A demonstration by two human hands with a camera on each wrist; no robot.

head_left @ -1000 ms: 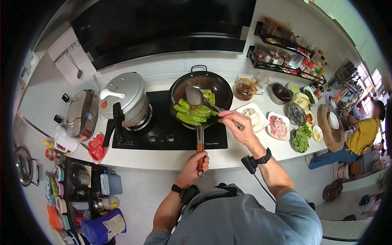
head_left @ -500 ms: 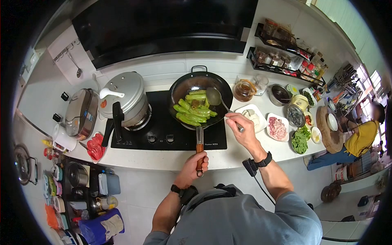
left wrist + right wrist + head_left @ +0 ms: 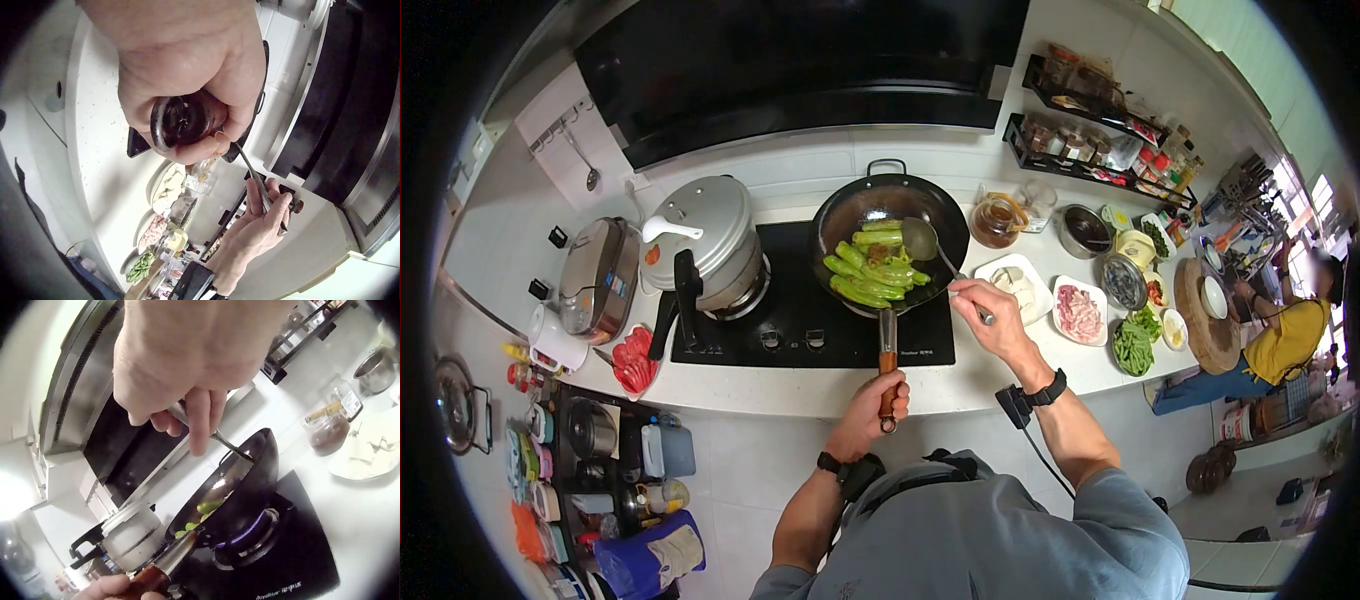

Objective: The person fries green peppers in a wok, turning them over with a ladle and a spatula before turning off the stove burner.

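My left hand (image 3: 872, 405) grips the wooden handle (image 3: 888, 358) of a dark wok (image 3: 847, 212) on the hob. My right hand (image 3: 997, 318) holds the long metal handle of a ladle, its round bowl (image 3: 920, 239) down inside the wok, right of the food. Long green peppers (image 3: 865, 288) lie in the front and middle of the wok, with a small brown clump on top. In the right wrist view a blue flame (image 3: 247, 534) burns under the wok, and the ladle's shaft (image 3: 230, 445) reaches over the rim.
A large pressure cooker (image 3: 712, 232) with a white spoon (image 3: 668, 229) on its lid stands left of the wok. To the right are a brown jar (image 3: 998, 221), a plate of white slices (image 3: 1018, 287), sliced meat (image 3: 1081, 312) and green vegetables (image 3: 1135, 348). A person in yellow (image 3: 1288, 340) stands far right.
The ladle's bowl has moved from over the peppers to the wok's right side, and my right hand shifted slightly with it. My left hand keeps its grip on the wok handle.
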